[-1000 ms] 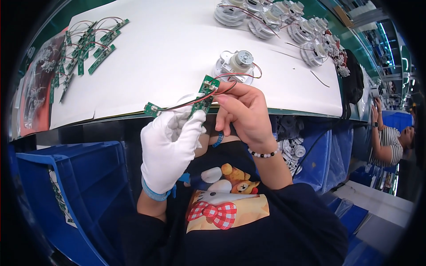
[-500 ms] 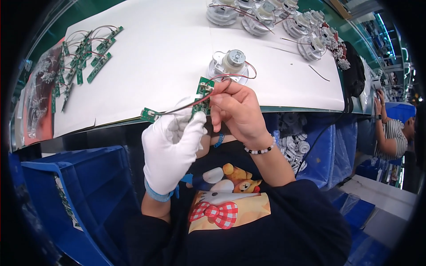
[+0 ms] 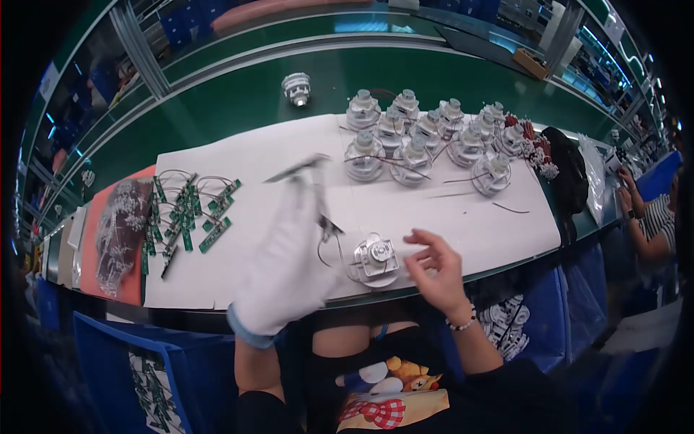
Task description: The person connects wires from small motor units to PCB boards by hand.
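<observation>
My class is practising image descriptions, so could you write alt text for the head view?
A person's white-gloved left hand, blurred, holds a circuit board above a white sheet on a workbench; the bare right hand is open beside a white motor unit. More motor units stand behind, to the right; wired green boards lie to the left.

Downward view from head (wide fisheye)

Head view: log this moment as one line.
left gloved hand: blurred, holding circuit board | right bare hand: open, beside white motor unit | surroundings: green boards at left, more motor units farther back
</observation>
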Available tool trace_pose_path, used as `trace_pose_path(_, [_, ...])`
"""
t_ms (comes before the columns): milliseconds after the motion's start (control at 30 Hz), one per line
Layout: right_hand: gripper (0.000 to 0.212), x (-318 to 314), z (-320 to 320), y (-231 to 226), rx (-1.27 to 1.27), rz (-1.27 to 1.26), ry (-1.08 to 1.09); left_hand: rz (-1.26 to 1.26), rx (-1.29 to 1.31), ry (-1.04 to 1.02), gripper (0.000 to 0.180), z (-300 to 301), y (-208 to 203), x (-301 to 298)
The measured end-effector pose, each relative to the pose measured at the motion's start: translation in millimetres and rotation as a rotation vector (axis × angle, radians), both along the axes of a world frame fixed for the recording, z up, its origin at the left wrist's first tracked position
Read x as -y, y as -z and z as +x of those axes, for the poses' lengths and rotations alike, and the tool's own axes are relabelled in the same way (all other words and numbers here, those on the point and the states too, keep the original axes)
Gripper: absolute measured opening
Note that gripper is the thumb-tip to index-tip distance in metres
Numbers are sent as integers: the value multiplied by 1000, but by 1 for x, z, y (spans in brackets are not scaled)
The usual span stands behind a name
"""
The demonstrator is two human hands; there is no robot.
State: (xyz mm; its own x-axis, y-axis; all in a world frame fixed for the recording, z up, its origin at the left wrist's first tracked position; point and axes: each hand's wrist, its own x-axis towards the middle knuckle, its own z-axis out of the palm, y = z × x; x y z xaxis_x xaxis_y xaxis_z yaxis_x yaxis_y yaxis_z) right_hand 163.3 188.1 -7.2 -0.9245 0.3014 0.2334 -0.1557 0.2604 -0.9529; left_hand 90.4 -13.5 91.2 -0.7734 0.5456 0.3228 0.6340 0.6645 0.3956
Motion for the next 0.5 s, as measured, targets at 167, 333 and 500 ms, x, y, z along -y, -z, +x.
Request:
trace_pose_path(167, [28,18,5,13,153,-214,-99,151,268,309,82,-11,53,-33])
trace_pose_path(333, [28,20,2,18,40,-401,-152,154,654,247,54,-35,45,-28])
trace_pose_path(500, [26,2,-9,21,-39,18,-69,736,997,226,40,-119,-2,-22])
